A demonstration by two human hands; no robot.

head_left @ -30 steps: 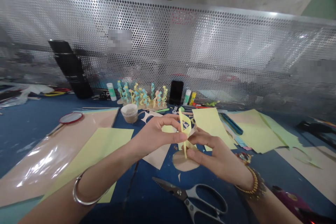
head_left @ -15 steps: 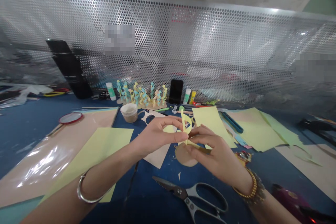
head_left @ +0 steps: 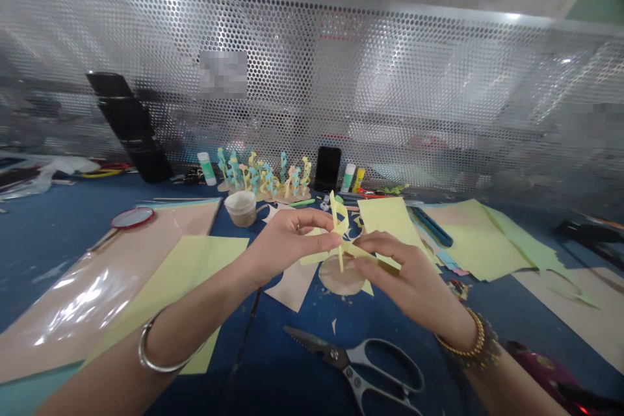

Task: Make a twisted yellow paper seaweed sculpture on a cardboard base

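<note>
My left hand (head_left: 287, 240) pinches a thin yellow paper stem (head_left: 341, 261) between thumb and fingers, holding it nearly upright. Around its upper part curls a yellow paper strip (head_left: 357, 251), whose loose end runs to the right. My right hand (head_left: 407, 273) grips that end between thumb and fingers. Just below the stem lies a round beige disc (head_left: 336, 281) on the blue table. Nearer to me rest large scissors (head_left: 344, 361), blades pointing left and handles to the right.
A beige cup (head_left: 241, 211) stands left of my hands. Behind are small curled paper plants (head_left: 266, 179), a black phone (head_left: 327, 169) and glue sticks (head_left: 348, 178). Yellow sheets (head_left: 209, 266) lie left, with more paper (head_left: 478, 240) and a blue cutter (head_left: 433, 227) right. A perforated metal panel (head_left: 292, 78) closes off the back.
The stem has shifted slightly left and its lower end now shows below my fingers. My right hand has moved a little right, drawing the strip out straighter between the hands.
</note>
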